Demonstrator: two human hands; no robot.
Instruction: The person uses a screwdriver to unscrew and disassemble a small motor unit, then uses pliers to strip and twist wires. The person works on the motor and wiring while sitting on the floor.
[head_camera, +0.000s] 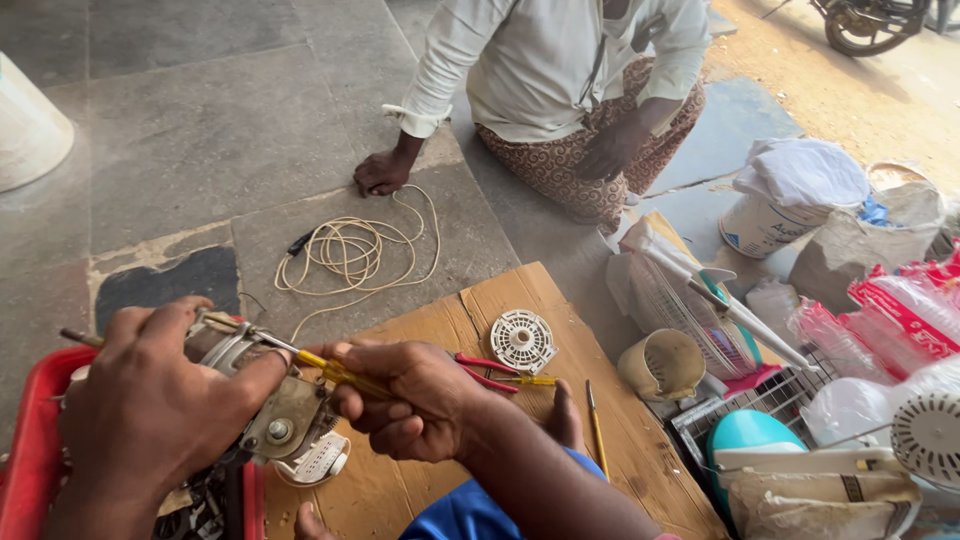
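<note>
Left hand (150, 410) grips small fan motor (275, 405) over cardboard sheet's (500, 400) left edge; right hand (405, 395) fingers closed on yellow-handled screwdriver (300, 358), tip at motor bracket. Screw-working step; needs steady alignment.

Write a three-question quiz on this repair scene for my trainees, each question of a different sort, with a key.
1. True or false: the left hand grips the metal motor part.
2. Which tool does the right hand hold? A) hammer B) yellow-handled screwdriver C) brush
3. What lies on the stone floor just in front of the seated person's hand?

Key
1. True; it steadies the part over the red tray.
2. B; its tip points at the part.
3. A coiled pale cable. The red-handled pliers and white round grille lie on the cardboard sheet instead.
</note>
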